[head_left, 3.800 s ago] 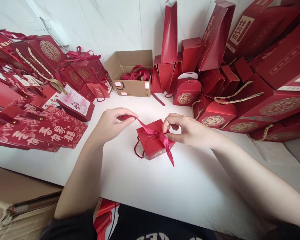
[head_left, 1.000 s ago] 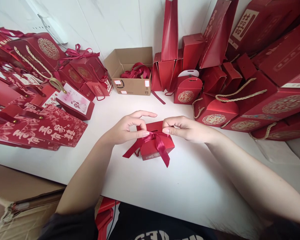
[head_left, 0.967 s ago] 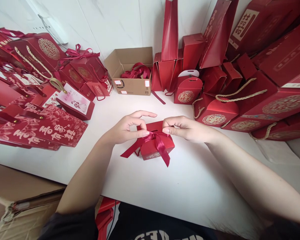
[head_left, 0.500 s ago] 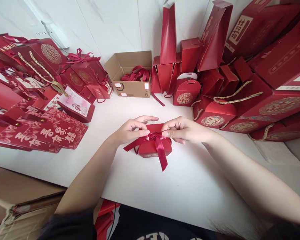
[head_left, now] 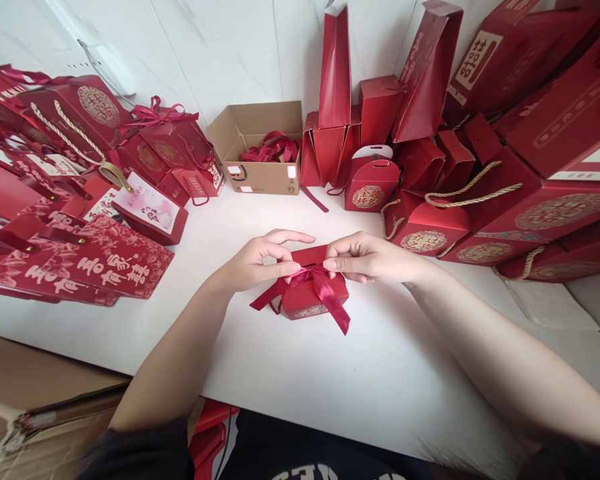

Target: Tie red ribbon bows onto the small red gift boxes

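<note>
A small red gift box [head_left: 307, 300] sits on the white table in front of me, with a dark red satin ribbon [head_left: 331, 303] tied in a bow at its top. My left hand [head_left: 263, 261] pinches the left side of the bow between thumb and index finger, the other fingers held out loosely. On the right side of the bow, my right hand [head_left: 363, 259] grips the ribbon in a pinch. Both ribbon tails hang free, one to the left and one down the front right. The box's back is partly hidden by my hands.
A cardboard box [head_left: 265, 180] holding red ribbon stands against the wall. Red gift bags [head_left: 125, 260] crowd the left of the white table [head_left: 290, 373]. Stacked red boxes [head_left: 430, 220] fill the right and back. A large open carton [head_left: 45, 380] is at lower left.
The gift box has turned slightly and shifted a little right. The front ribbon tail has swung right. Both hands keep pinching the bow.
</note>
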